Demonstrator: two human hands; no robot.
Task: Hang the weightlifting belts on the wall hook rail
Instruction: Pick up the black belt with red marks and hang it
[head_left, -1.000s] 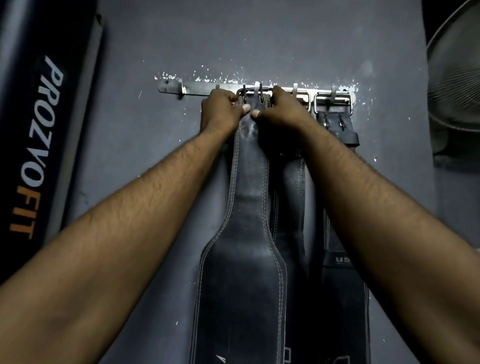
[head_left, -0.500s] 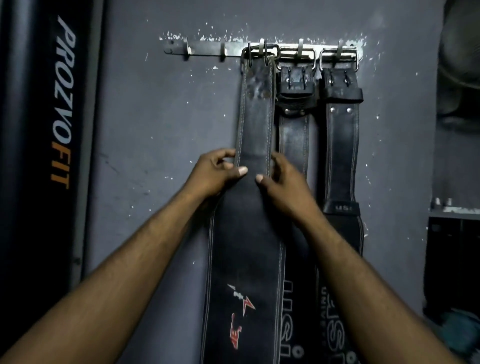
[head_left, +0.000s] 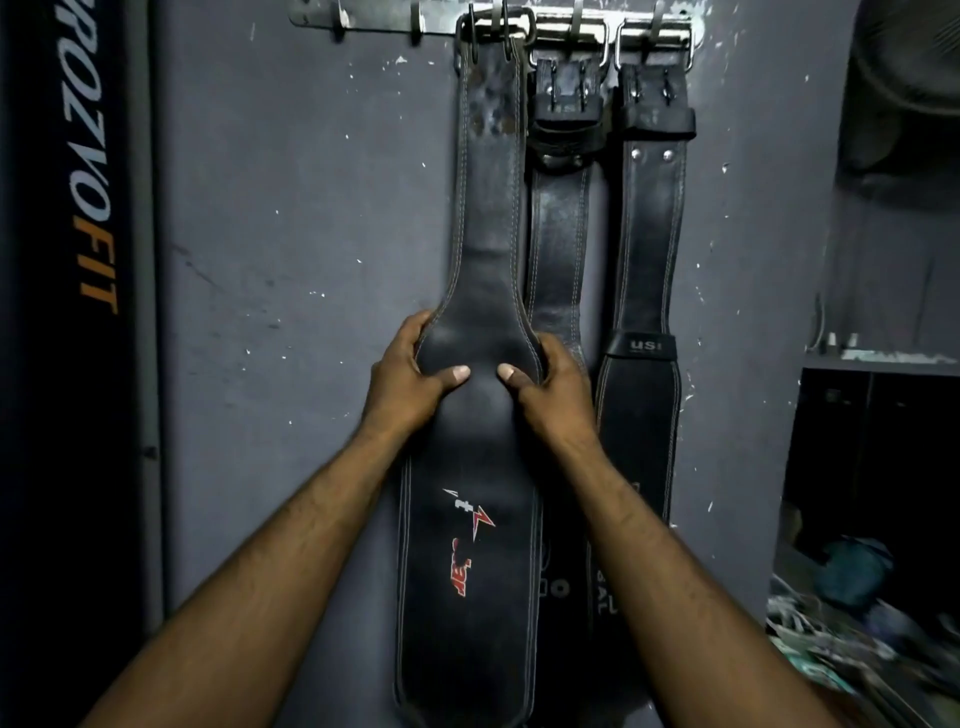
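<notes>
Left hand: the left hand (head_left: 408, 376) grasps the left edge of the front belt (head_left: 488, 218) where the strap flares into the wide panel, with the fingers curled behind the edge and the thumb across the face.
Right hand: the right hand (head_left: 553, 392) grasps the opposite edge the same way. Its fingers are tucked in against the middle belt (head_left: 558, 244).
Front belt: it hangs flat on the wall (head_left: 291, 208) by its buckle (head_left: 493, 28), which is caught on the hook rail (head_left: 374, 23). It overlaps the middle belt's left edge.
Other belts: the middle belt and the far belt (head_left: 649, 234) hang by their buckles further right on the rail.
Stage: the hanging looks done, and the hands seem to be settling the belt straight.
Risk, unhooking: how deep the buckle sits on its hook cannot be told. A tug upward or away from the wall could lift it off and drop the belt.
Risk, neighbour: if the right fingers come out carelessly, they could drag the middle belt sideways and set it swinging.
Risk, uneven release: letting go of one side first could twist the stiff panel and leave it askew across the middle belt.
Risk, rail: paint is chipped around the rail, so a hard downward pull may strain its fixing.
</notes>
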